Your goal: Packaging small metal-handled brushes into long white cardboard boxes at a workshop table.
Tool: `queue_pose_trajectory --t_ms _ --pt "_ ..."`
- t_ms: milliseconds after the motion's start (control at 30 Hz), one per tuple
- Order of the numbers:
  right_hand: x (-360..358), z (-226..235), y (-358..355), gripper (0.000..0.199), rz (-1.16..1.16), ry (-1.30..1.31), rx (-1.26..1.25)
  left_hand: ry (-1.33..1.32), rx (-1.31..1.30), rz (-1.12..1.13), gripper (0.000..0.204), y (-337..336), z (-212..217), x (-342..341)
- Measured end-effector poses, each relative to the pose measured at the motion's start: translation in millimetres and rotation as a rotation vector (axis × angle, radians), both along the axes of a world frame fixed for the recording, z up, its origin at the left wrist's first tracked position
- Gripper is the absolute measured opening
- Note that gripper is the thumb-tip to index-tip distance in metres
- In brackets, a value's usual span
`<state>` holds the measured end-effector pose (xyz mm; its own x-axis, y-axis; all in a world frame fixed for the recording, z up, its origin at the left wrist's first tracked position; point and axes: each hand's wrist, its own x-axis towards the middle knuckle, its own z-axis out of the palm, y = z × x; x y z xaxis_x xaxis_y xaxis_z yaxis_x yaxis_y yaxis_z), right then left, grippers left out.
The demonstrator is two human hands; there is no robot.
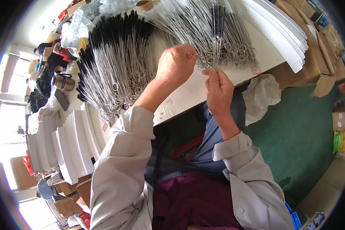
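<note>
My right hand (220, 92) pinches the lower ends of several thin wire brushes with black bristles (217, 23); their wires run upward, bristles away from me. Just left of it, my left hand (175, 63) is closed, its fingertips by a bit of shiny wire; what it grips is too small to make out. Behind both hands lies a dense pile of wire brushes with pale bristles and looped ends (237, 42). Left of my left forearm spreads another pile, of black-bristled wire brushes (120, 50), their ring ends facing me.
The white table (176, 101) ends in front of my lap. White folded sheets (276, 34) lie at its right, with cardboard (314, 50) beyond. More white strips (73, 142), a steel flask (63, 82) and clear plastic bags (73, 32) are on the left.
</note>
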<state>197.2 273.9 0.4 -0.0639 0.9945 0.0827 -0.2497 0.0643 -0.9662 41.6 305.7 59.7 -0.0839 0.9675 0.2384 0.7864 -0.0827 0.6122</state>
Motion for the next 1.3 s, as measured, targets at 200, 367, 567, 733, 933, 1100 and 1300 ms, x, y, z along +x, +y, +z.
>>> queue_pose_trajectory --t_ms 200,367,567,733,933,1100,1300 --pt "1 -3 3 0.03 -0.011 0.012 -0.045 -0.118 0.224 -0.005 0.012 -6 30 -12" --pt "5 10 6 0.031 0.038 0.044 -0.102 -0.149 0.247 -0.007 0.012 -13 55 -29" --pt "-11 39 41 0.029 0.247 0.217 -0.118 -0.258 0.266 -0.001 0.014 -22 74 -49" --pt "-47 22 98 0.032 0.164 0.15 -0.015 -0.235 0.25 0.017 0.015 -23 95 -57" --pt "-51 18 110 0.032 0.176 0.116 -0.067 -0.595 0.445 -0.081 0.016 -31 121 -84" --pt "-54 17 110 0.032 0.141 0.032 -0.041 -0.724 0.594 -0.054 0.017 -51 153 -103" --pt "-61 13 108 0.031 0.052 0.051 0.006 -0.678 0.457 0.003 0.019 -102 196 -129"
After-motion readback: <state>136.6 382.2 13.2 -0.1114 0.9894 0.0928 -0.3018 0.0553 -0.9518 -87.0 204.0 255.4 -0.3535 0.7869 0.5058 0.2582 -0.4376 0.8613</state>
